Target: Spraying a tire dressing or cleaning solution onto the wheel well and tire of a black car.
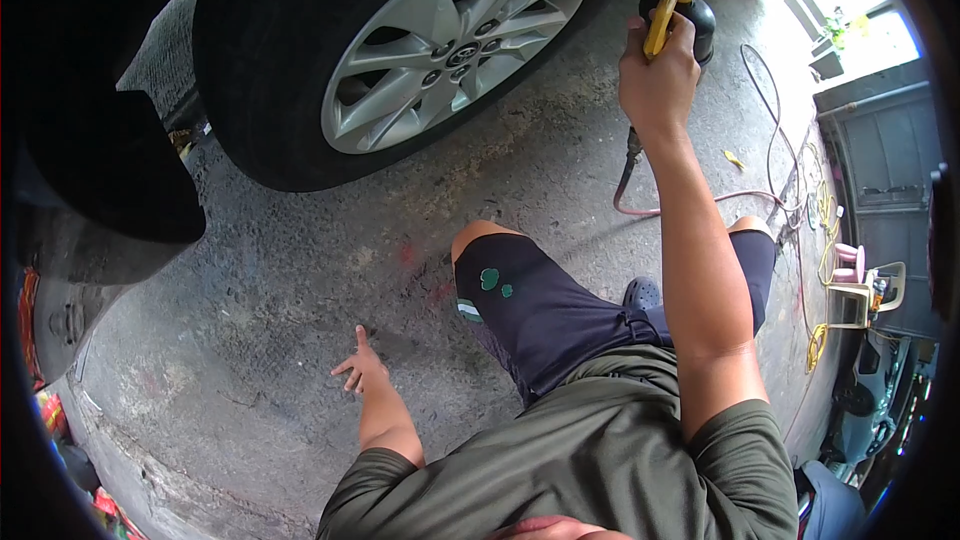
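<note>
My right hand is raised beside the car's front area, closed around the yellow handle of a tool with a metal upper part. A round black container or housing sits directly behind the fingers; whether it is joined to the tool cannot be told. A hose coupling shows just below the wrist. My left hand is held out low over the concrete, fingers spread, holding nothing. The car wheel, a silver alloy rim in a black tyre, stands ahead, touched by neither hand.
Dark car bodywork fills the upper left. A reddish hose loops over the stained concrete floor to the right. Further right are a coiled yellow cord, a plastic chair, a pink stool and another vehicle.
</note>
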Demonstrator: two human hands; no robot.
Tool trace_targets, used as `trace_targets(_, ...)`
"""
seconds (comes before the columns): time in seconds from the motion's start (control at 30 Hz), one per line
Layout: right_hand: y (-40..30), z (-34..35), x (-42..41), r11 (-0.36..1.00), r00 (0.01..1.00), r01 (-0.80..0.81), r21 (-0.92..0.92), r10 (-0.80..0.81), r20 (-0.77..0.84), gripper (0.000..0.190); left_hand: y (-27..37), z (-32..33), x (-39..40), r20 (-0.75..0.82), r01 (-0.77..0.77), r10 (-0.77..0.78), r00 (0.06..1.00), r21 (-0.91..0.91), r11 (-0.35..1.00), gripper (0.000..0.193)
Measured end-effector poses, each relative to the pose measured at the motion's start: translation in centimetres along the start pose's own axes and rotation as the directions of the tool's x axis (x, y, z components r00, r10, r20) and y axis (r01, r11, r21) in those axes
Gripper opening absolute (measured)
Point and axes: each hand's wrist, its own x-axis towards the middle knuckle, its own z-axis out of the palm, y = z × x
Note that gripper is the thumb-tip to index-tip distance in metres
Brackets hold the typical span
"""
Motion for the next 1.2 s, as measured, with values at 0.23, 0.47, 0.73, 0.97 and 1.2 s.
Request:
trace_targets(0.23, 0.9, 0.7, -1.4, 0.997, 0.997, -0.071, 0.024, 0.07, 0.018, 0.035, 0.0, 0.0, 0.0, -0.01, 0.011, -0.011, 1.0, -0.001, 1.0, 0.161)
trace_targets(0.47, 0.5, 1.1, -2.6, 0.99, 0.992, 0.085, 0.112, -0.074, -0.099, 0.033, -0.1, 0.2, 0.2, -0.004, 0.009, -0.009, 1.0, -0.01, 1.0, 0.162)
trace_targets(0.73, 2.3, 3.0, -9.1, 0.958, 0.996, 0.023, 0.286, 0.003, -0.091, 0.028, 0.0, -0.2, 0.0, 0.014, 0.014, -0.013, 1.0, -0.094, 0.995, 0.166)
trace_targets(0.97, 2.7, 3.1, -15.7, 0.925, 0.996, -0.087, 0.369, 0.084, 0.022, 0.027, -0.1, -0.4, 1.2, -0.042, 0.03, -0.031, 0.999, -0.019, 0.999, 0.165)
trace_targets(1.2, 2.4, 1.1, -17.5, 0.934, 0.995, -0.096, 0.345, 0.08, 0.059, 0.031, 0.5, -0.8, -2.3, 0.038, 0.006, -0.002, 0.999, -0.102, 0.995, 0.163)
